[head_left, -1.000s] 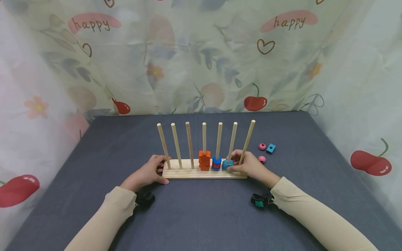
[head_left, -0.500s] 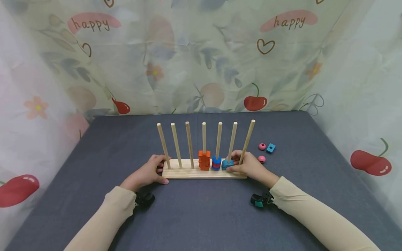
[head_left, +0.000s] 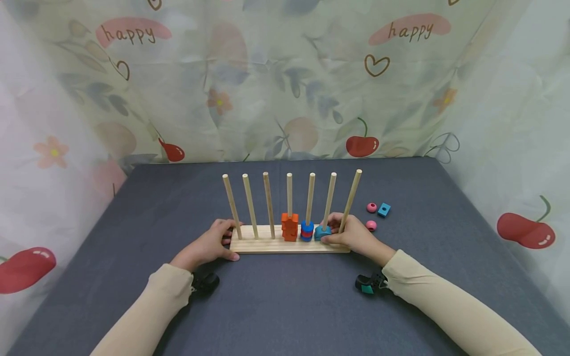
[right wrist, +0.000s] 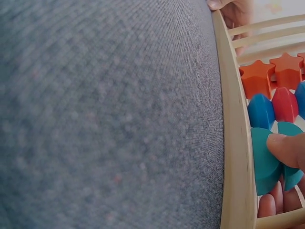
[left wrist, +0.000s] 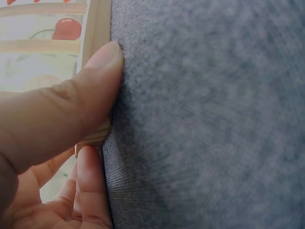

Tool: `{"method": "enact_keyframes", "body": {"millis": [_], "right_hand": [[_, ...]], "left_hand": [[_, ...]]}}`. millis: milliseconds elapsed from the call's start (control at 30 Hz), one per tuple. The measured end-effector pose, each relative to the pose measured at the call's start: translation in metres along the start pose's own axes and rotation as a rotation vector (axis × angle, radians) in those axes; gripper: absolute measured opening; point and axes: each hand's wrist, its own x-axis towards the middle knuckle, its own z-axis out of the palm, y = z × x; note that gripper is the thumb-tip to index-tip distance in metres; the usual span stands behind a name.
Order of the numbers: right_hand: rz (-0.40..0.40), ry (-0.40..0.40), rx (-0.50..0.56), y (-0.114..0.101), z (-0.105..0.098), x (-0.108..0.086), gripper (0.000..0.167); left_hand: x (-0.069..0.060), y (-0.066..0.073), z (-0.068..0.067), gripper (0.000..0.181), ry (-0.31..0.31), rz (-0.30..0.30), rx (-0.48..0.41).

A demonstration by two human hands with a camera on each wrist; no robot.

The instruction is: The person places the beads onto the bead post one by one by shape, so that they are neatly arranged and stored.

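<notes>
A wooden peg board [head_left: 257, 249] with several upright pegs lies on the dark cloth in the head view. My left hand [head_left: 209, 243] grips its left end; in the left wrist view the thumb [left wrist: 100, 78] lies on the front edge, with fingers against the end. My right hand [head_left: 355, 236] pinches teal half-round beads [right wrist: 265, 157] low on the second peg from the right, thumb on the near side and fingers behind. Just left of them, blue and red beads [head_left: 307, 232] stack on one peg, and orange star beads [head_left: 289, 228] on the middle peg.
To the right of the board lie two pink beads, one farther back [head_left: 371, 208] and one nearer [head_left: 371, 226], and a blue square bead [head_left: 384, 210]. A patterned curtain [head_left: 267, 99] hangs behind the table [head_left: 285, 306]. The rightmost peg [head_left: 352, 198] rises beside my right hand.
</notes>
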Motion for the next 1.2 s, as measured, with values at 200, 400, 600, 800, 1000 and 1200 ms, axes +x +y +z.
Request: {"method": "enact_keyframes", "body": {"millis": [200, 400, 600, 800, 1000, 1200], "right_hand": [[-0.011, -0.014, -0.008, 0.0, 0.0, -0.001, 0.029], [-0.012, -0.02, -0.005, 0.001, -0.001, 0.0, 0.028], [-0.01, -0.014, -0.025, -0.001, -0.001, -0.002, 0.034], [0.015, -0.04, 0.032, 0.0, -0.007, -0.009, 0.052], [-0.01, -0.021, 0.112, -0.004, -0.027, -0.019, 0.061], [-0.051, 0.076, 0.077, -0.006, -0.057, -0.027, 0.063]], "left_hand": [[-0.001, 0.001, 0.0, 0.083, -0.002, -0.004, -0.002], [-0.001, 0.001, 0.0, 0.083, 0.002, -0.002, 0.001], [-0.001, 0.003, -0.001, 0.083, -0.008, -0.015, -0.034], [-0.001, 0.002, 0.001, 0.083, -0.012, -0.02, -0.05], [-0.001, 0.001, -0.001, 0.082, -0.011, -0.004, -0.029], [-0.001, 0.001, 0.0, 0.082, -0.008, -0.003, -0.013]]}}
